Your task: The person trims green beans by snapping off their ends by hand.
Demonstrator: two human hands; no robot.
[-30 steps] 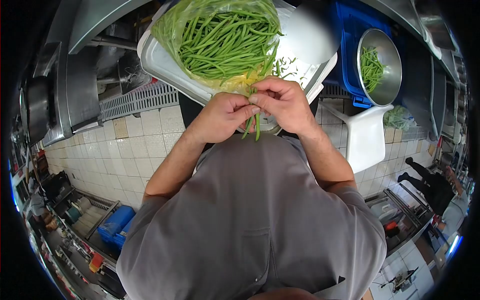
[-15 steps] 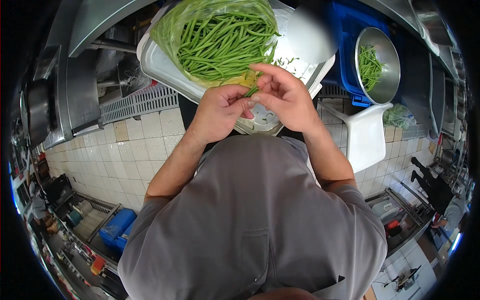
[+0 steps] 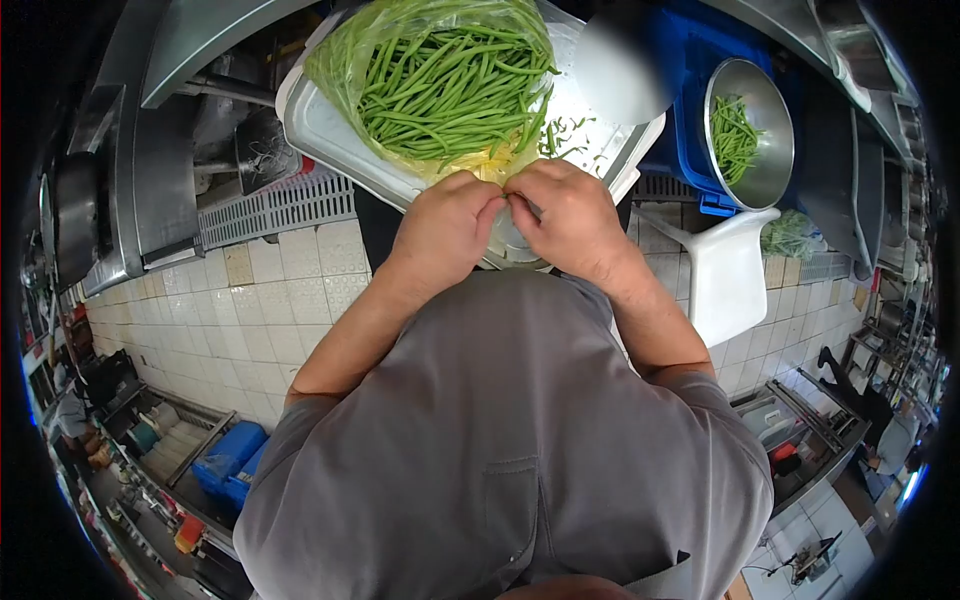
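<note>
My left hand (image 3: 443,228) and my right hand (image 3: 572,218) meet fingertip to fingertip in front of my apron, both closed in a pinch. The green bean between them is almost wholly hidden by the fingers. Just beyond lies a clear plastic bag (image 3: 335,60), opened wide and heaped with long green beans (image 3: 450,95). Small cut-off bean ends (image 3: 562,140) are scattered to the right of the bag on the white tray (image 3: 318,130) beneath it.
A metal bowl (image 3: 778,155) with some green beans (image 3: 735,140) sits at the right on a blue crate (image 3: 692,130). Below it stands a white plastic seat (image 3: 728,280), beside bagged greens (image 3: 793,233). A floor grate (image 3: 275,205) runs at left. Another person (image 3: 892,440) is far right.
My right hand's raised fingers have curled down and closed against my left hand's fingertips. The green beans that showed between my hands are now covered.
</note>
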